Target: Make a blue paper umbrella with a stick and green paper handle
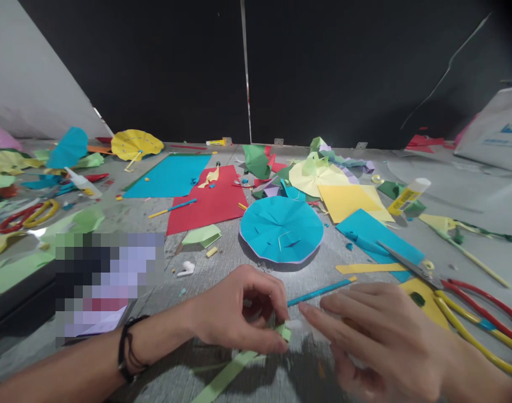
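Observation:
Between the thumb and fingers of my left hand (243, 316) is the rolled end of a light green paper strip (226, 376), whose loose tail runs down toward the near edge of the view. My right hand (381, 336), somewhat blurred, is closed around what looks like a glue bottle (308, 326). Only its pale tip shows, pointing at the green roll; the rest is hidden by the fingers. Just beyond both hands lies a blue rolled paper stick (323, 291) with a yellow end. A round pleated blue paper disc (281, 232) sits farther back.
Open scissors (444, 285) lie at the right, near a glue stick (409, 196). Red paper (214, 201), blue paper (167, 176) and scraps cover the floor. A pixelated phone screen (108, 285) is left; white earbuds (187, 268) lie near it. A dark panel (163, 67) stands behind.

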{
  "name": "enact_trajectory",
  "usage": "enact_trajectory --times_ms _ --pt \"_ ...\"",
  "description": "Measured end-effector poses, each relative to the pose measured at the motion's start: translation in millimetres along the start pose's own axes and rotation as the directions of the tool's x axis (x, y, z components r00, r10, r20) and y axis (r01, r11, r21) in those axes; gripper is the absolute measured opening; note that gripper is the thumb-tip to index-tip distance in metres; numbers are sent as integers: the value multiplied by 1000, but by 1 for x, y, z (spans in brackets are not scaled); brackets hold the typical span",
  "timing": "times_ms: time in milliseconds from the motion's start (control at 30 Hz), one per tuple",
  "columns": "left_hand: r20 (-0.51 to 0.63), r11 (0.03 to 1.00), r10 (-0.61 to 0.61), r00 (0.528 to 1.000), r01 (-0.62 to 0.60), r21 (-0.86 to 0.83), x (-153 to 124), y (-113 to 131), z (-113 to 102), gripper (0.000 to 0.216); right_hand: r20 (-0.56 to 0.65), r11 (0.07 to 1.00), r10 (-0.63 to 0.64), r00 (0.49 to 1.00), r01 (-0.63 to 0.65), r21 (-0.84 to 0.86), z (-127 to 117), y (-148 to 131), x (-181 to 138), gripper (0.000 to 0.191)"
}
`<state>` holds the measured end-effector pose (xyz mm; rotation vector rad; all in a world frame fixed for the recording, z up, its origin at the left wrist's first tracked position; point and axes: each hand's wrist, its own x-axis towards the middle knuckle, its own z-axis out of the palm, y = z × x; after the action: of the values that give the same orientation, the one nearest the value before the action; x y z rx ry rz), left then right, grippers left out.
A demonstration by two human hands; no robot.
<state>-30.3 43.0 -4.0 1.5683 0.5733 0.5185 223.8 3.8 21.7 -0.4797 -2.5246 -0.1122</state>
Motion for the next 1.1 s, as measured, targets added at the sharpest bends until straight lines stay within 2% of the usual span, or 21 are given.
enact_trajectory --times_ms 233,467,733,900,1100 --pt "34 999 44 998 -45 17 -2 1 4 23 9 999 20 1000 -20 43 -1 -3 -2 45" --pt "18 995 76 997 -77 57 -2 5 4 22 1 990 72 997 -72 119 3 -3 -9 45" --pt "-10 987 134 991 -133 94 0 5 3 20 196 953 147 970 -192 236 -3 -2 -9 49" --pt "-29 968 197 980 -190 161 -1 4 5 19 174 946 180 968 -219 240 -4 0 -4 49" --pt "-39 963 203 978 -193 186 0 1 6 19 161 954 163 973 -197 227 -6 -1 0 43"
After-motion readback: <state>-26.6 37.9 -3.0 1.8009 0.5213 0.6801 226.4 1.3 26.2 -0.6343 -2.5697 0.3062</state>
